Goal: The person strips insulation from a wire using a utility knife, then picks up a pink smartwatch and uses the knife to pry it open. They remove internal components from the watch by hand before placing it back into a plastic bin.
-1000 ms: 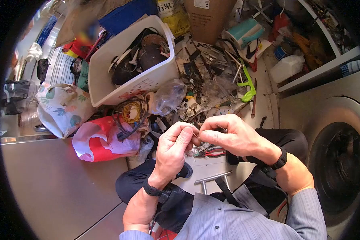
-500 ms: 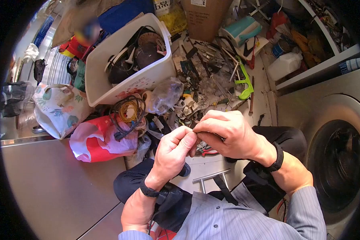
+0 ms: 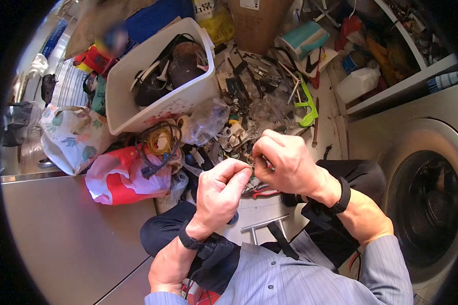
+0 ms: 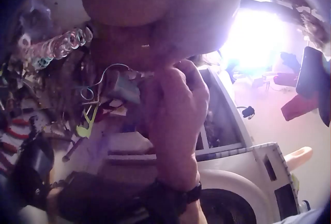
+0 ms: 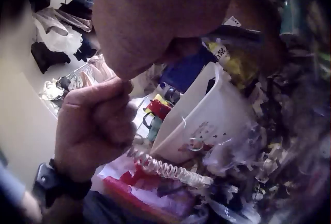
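Observation:
The left hand (image 3: 220, 195) holds its thumb pressed on its curled index finger, pinching something too small to make out. To its right, the right hand (image 3: 290, 162) has curled fingers around a small thin thing, mostly hidden, with a dark end (image 3: 270, 165) showing. The fingertips of both hands are close together. In the left wrist view a thin pale-blue wire (image 4: 106, 70) curves beside the right hand (image 4: 178, 113). The right wrist view shows the left hand (image 5: 95, 123) below the blurred right hand (image 5: 160, 22).
Beyond the hands lie a heap of tools and scraps (image 3: 249, 109), a white bin (image 3: 188, 94), a red-white bag (image 3: 130, 178) and a green plastic piece (image 3: 307, 104). A metal T-shaped bar (image 3: 264, 223) lies near the legs; a front-loading washer (image 3: 427, 203) stands right.
The right hand moved in to meet the left fingertips, then drew slightly up, with its fingers more curled. The left hand keeps its pinch. The head view has shifted slightly.

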Demonstrator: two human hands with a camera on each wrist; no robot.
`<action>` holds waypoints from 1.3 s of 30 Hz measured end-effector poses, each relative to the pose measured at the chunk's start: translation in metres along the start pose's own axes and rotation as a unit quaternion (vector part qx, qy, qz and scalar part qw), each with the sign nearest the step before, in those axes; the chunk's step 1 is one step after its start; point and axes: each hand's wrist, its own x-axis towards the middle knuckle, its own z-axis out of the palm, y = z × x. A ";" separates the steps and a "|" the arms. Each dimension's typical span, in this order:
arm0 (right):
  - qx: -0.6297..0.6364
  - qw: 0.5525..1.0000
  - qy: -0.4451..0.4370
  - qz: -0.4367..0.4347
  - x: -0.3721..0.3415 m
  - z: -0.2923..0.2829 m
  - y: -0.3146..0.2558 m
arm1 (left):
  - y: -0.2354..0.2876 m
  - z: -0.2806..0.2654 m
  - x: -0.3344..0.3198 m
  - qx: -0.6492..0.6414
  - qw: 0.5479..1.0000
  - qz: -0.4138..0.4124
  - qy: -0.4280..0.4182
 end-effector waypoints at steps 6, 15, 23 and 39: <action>-0.055 0.996 0.068 0.012 0.006 -0.009 0.010 | 0.008 0.001 0.000 -0.049 0.998 0.028 0.017; 0.130 0.970 0.014 0.204 0.016 -0.039 0.001 | 0.013 -0.017 -0.007 -0.117 0.991 -0.029 0.055; 0.152 0.979 0.001 0.135 0.021 -0.027 -0.013 | 0.005 -0.016 -0.008 -0.070 0.996 -0.014 0.051; 0.029 0.989 -0.134 -0.054 0.011 -0.016 -0.009 | -0.012 -0.006 -0.002 0.068 0.996 0.004 0.054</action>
